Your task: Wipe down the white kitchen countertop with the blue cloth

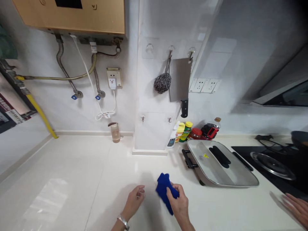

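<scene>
The right hand [179, 201] pinched a blue cloth [164, 187] between thumb and fingers, most of it jutting out beyond the grip. The left hand [135, 199] hung near but apart from it, fingers loosely half-curled. The cloth was above the white counter [115, 173], left of a lidded pan [222, 175].

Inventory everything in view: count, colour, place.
Folded cloth: 1, blue, lower centre.
Smooth countertop: 1, white, foreground.
Rectangular lidded pan: 1, grey, right.
Round lid: 1, silver, black hob.
Bottles and jars: several, mixed, back wall.
Steel cleaver, wire scrubber: 1 each, silver, hanging centrally.
Box-shaped appliance: 1, gold, upper left.
Valves: 2, blue, beneath appliance.
Sockets: 3, pale, wall.
Cylindrical container: 1, translucent, left of cleaver.
Other person's hand: 1, right edge.
Left hand: 1, silver bracelet, lower centre.
Right hand: 1, holding cloth.
</scene>
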Motion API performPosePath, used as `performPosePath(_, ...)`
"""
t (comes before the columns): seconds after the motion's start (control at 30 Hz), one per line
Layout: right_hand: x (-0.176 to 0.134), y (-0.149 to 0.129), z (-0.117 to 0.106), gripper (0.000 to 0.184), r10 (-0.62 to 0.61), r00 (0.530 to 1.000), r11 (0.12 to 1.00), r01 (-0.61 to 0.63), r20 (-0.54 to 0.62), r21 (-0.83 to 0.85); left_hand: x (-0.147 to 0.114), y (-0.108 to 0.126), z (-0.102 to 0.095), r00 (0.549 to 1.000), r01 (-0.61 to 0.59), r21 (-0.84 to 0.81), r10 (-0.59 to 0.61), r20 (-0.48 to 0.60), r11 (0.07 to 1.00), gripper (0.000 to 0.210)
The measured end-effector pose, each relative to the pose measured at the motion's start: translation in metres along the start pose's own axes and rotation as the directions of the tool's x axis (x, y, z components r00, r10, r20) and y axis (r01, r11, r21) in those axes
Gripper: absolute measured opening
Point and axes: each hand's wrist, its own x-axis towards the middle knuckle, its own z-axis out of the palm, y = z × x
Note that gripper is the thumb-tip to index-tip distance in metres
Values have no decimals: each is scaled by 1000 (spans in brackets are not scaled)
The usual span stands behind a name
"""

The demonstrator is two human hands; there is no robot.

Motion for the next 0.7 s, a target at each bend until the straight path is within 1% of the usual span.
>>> performPosePath(0.03, 6, -6, -2, 29, -92, 996, 994, 93, 9, -53, 0, 0, -1, 1000, 4, -31, -4, -22, 1000, 43)
performPosePath(0.07, 11, -10, -3, 26, -182, 982, 977, 185, 44, -103, 1, 0, -1, 999, 3, -63, -6, -44, 998, 45)
performPosePath(0.13, 13, -11, 2, 24, -316, 934, 921, 345, 170, -184, 0, 1, -1, 997, -14, -108, 5, -80, 994, 47)
performPosePath(0.2, 4, -4, 12, 26, -364, 881, 873, 436, 302, -218, -3, -1, 0, 994, -46, -97, 36, -102, 994, 47)
performPosePath(0.27, -12, 7, 21, 28, -370, 846, 854, 473, 384, -218, -10, -5, 2, 991, -69, -44, 63, -120, 997, 46)
performPosePath(0.33, -29, 18, 24, 28, -376, 831, 850, 485, 411, -204, -16, -12, 3, 988, -73, 8, 73, -136, 997, 44)
performPosePath(0.4, -38, 29, 20, 29, -380, 823, 849, 491, 423, -194, -20, -17, 4, 985, -79, 42, 84, -148, 996, 41)
performPosePath(0.5, -37, 41, 9, 34, -369, 826, 859, 478, 427, -181, -17, -13, 4, 978, -115, 64, 124, -166, 991, 38)
performPosePath(0.6, -29, 43, 2, 40, -320, 852, 905, 405, 413, -133, -7, 10, 9, 978, -154, 37, 158, -137, 987, 35)
performPosePath(0.7, -22, 33, -1, 41, -245, 885, 955, 291, 395, -60, -3, 43, 18, 981, -186, -9, 185, -51, 983, 33)
